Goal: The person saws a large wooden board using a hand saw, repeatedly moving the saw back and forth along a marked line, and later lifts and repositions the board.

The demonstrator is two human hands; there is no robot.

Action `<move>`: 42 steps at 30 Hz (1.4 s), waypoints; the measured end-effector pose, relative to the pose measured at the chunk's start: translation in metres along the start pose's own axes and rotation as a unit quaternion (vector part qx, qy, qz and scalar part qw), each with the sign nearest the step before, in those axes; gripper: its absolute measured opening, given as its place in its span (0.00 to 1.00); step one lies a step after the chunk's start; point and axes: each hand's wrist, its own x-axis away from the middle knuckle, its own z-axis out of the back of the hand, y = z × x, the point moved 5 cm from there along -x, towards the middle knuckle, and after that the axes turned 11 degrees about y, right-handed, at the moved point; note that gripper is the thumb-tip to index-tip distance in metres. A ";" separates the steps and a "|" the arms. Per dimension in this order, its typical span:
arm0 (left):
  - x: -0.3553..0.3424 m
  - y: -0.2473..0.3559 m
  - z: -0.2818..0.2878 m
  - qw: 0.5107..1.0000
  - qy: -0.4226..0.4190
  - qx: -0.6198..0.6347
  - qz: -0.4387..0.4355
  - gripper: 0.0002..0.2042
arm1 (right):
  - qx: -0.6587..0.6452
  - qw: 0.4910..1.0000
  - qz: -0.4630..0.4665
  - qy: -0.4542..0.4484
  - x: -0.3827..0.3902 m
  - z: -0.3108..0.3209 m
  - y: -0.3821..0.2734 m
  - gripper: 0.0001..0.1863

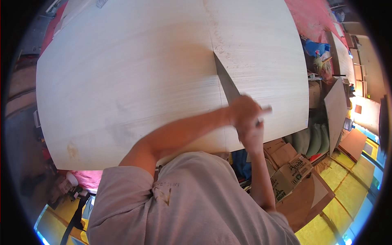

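A wide, pale sheet of plywood (122,73) lies before me. On it stands a handsaw (227,77), its grey blade slanting from the far tip toward my body. My left hand (243,108) is closed at the near end of the blade, its forearm crossing in front of my chest. Just below it, my right hand (251,130) is wrapped round the same end, and the fingers hide most of the handle. A thin straight line runs along the sheet beneath the blade. Beyond the tip, brownish sawdust (216,30) lies beside that line.
At the right stand flattened cardboard boxes (292,175), rounded grey-green objects (316,139) and a leaning board (335,114). A blue bag (316,48) lies among clutter past the sheet's right edge. Red covering (308,18) shows at the far right, yellow flooring (347,183) at the lower right.
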 end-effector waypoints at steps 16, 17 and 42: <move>0.020 -0.063 -0.028 0.998 0.018 0.018 -0.063 0.24 | -0.028 0.994 -0.097 -0.041 -0.020 -0.046 0.028 0.17; 0.004 -0.104 -0.012 0.998 -0.011 0.010 -0.065 0.20 | 0.013 0.997 -0.068 0.020 -0.059 -0.078 0.039 0.10; 0.056 0.167 -0.050 0.994 -0.039 0.070 -0.077 0.27 | -0.117 0.970 -0.210 0.045 0.139 0.075 -0.020 0.17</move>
